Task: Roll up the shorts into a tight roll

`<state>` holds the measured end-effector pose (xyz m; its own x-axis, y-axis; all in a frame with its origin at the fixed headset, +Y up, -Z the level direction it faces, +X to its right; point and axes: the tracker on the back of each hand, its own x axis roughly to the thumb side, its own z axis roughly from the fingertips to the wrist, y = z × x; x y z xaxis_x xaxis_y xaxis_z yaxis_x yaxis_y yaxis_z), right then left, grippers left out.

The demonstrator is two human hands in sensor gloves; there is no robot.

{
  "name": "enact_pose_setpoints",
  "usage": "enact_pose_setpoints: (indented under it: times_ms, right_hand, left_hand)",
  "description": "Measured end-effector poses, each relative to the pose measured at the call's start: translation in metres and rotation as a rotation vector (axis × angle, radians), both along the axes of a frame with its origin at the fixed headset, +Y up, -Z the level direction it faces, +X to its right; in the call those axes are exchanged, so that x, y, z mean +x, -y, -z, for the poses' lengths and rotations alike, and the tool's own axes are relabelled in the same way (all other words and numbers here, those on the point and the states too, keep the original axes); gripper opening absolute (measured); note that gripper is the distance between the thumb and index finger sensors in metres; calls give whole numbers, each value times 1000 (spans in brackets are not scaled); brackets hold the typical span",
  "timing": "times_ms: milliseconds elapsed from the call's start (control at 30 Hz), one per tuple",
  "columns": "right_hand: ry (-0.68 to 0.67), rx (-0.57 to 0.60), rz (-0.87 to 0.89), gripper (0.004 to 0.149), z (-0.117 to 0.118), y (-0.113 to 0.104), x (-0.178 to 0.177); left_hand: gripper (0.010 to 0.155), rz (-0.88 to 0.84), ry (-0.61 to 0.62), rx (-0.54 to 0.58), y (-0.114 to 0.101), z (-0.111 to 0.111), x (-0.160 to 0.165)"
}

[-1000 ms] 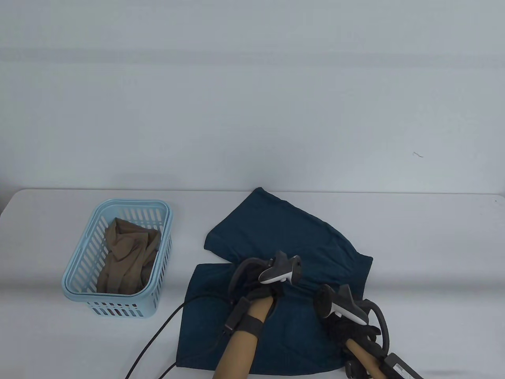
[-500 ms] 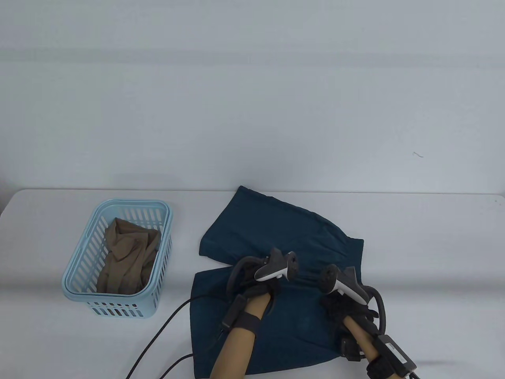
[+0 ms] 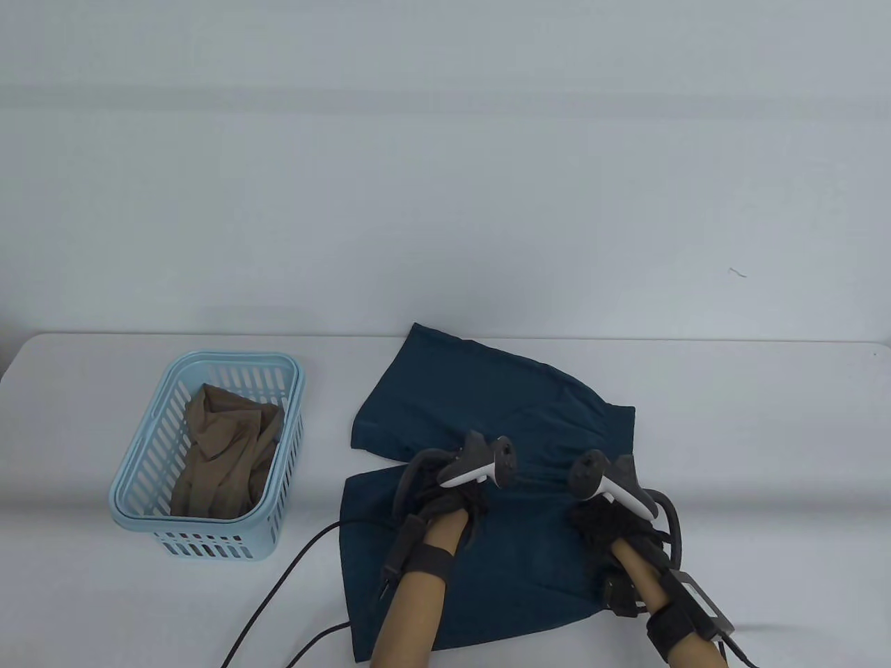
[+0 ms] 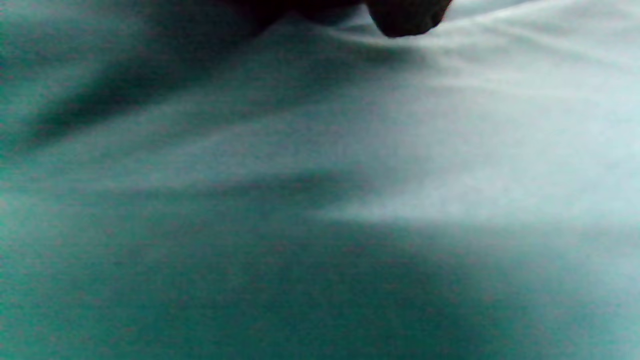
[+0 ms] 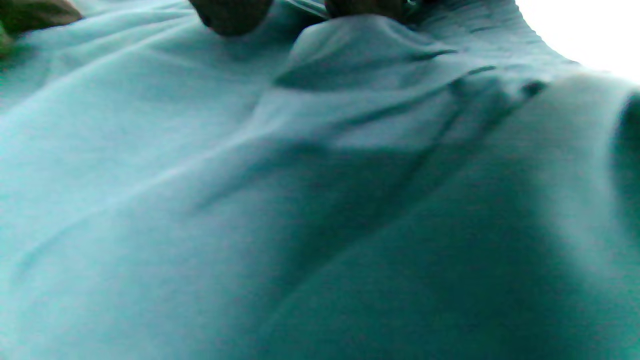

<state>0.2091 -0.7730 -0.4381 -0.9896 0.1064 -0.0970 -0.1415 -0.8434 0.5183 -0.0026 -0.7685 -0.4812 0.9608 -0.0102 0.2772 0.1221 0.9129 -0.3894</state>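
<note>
The dark teal shorts [image 3: 480, 390] lie spread on the white table [image 3: 766, 452], one leg pointing to the far left and the other toward me. My left hand [image 3: 463, 504] rests on the middle of the shorts; in the left wrist view a fingertip [image 4: 407, 17] presses on smooth fabric [image 4: 300, 200]. My right hand [image 3: 605, 522] rests on the shorts near their right edge. In the right wrist view its fingertips [image 5: 230, 15] pinch up a small fold of the fabric [image 5: 350, 45]. The trackers hide most of the fingers in the table view.
A light blue slotted basket [image 3: 136, 452] stands at the left and holds a tan garment [image 3: 223, 452]. A black cable [image 3: 278, 591] runs from my left wrist across the table to the front edge. A pale wall rises behind the table.
Both hands have moved away from me, the right one also leftward. The shorts have slid and turned with them, so the far leg now points further left.
</note>
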Motion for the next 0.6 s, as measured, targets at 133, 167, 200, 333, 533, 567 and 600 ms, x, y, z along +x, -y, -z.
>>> enact_pose_setpoints:
  times_ms: [133,167,200,333,533,567,600]
  right_hand:
    - [-35,-15,82,64,-3,-1,17]
    - [-43,27,138,64,-7,-5,23]
    - [-48,76,172,63,-11,-9,27]
    - [-152,221,238,60,-41,-27,47]
    - [-355,180,-9,74,-76,-31,70]
    - [-362,180,-39,75,-79,-31,71]
    - [-380,173,-81,77,-84,-29,73]
  left_hand:
    - [65,-62,56,75,-26,-16,-16]
    - [66,-81,88,74,-35,-25,-22]
    - [67,-93,107,80,-41,-31,-27]
    - [75,-120,219,53,-59,-70,-56]
    - [78,-68,312,-50,-52,-132,-92]
    - [78,-63,320,-58,-50,-139,-96]
    - [79,-62,338,-57,-45,-149,-100]
